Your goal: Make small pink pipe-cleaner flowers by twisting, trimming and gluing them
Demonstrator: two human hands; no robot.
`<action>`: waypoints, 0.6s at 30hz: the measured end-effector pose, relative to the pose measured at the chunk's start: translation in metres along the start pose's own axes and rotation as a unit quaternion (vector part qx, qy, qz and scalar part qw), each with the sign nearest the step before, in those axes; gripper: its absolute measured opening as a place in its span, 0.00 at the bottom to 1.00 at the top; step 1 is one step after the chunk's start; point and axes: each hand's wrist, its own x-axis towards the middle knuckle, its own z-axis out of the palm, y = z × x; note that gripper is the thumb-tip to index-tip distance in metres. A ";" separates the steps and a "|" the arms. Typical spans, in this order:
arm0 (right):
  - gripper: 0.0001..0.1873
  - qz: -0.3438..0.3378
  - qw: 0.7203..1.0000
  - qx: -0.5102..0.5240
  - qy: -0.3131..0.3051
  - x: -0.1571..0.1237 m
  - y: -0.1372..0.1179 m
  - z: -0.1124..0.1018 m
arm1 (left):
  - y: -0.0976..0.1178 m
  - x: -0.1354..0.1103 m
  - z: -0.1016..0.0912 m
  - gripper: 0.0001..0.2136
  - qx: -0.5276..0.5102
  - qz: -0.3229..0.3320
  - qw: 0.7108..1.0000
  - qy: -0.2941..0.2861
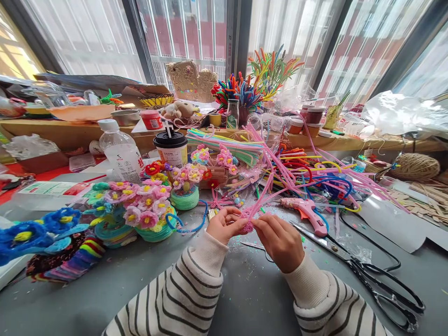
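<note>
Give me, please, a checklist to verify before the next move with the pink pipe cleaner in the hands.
1. Left hand and right hand both pinch the pink pipe cleaner coil: ok.
2. The coil's long free ends are not tangled in the pipe cleaner pile behind: cannot tell.
3. Pink glue gun lies apart from the fingers: ok.
4. Scissors lie well away from the right hand: not ok, the blade tip is close by.
5. Finished flower pots stand apart from the left hand: ok.
</note>
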 end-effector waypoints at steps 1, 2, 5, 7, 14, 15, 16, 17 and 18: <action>0.06 0.014 1.000 0.004 0.001 0.001 -0.001 0.000 | -0.001 0.000 0.001 0.19 0.009 0.024 1.000 0.004; 0.05 0.030 0.999 0.011 0.000 0.001 -0.002 0.000 | -0.002 -0.001 0.001 0.18 0.022 0.053 0.998 0.008; 0.05 0.082 0.995 0.049 -0.021 0.002 -0.006 0.000 | -0.006 -0.002 0.003 0.15 0.088 0.153 0.984 0.019; 0.05 0.120 0.988 0.082 -0.048 0.003 -0.008 -0.001 | -0.008 -0.004 0.003 0.13 0.156 0.212 0.964 0.028; 0.08 0.295 0.922 0.226 -0.109 0.006 -0.011 -0.002 | -0.012 -0.009 0.000 0.07 0.457 0.449 0.766 0.053; 0.09 0.319 0.907 0.250 -0.114 0.007 -0.012 -0.002 | -0.012 -0.009 -0.001 0.07 0.489 0.482 0.725 0.050; 0.09 0.346 0.888 0.278 -0.119 0.009 -0.012 -0.002 | -0.012 -0.009 -0.001 0.07 0.513 0.511 0.688 0.050; 0.10 0.377 0.864 0.311 -0.124 0.011 -0.012 -0.003 | -0.012 -0.009 -0.001 0.06 0.527 0.534 0.658 0.053; 0.09 0.412 0.833 0.347 -0.129 0.012 -0.012 -0.003 | -0.011 -0.009 -0.001 0.06 0.534 0.554 0.636 0.056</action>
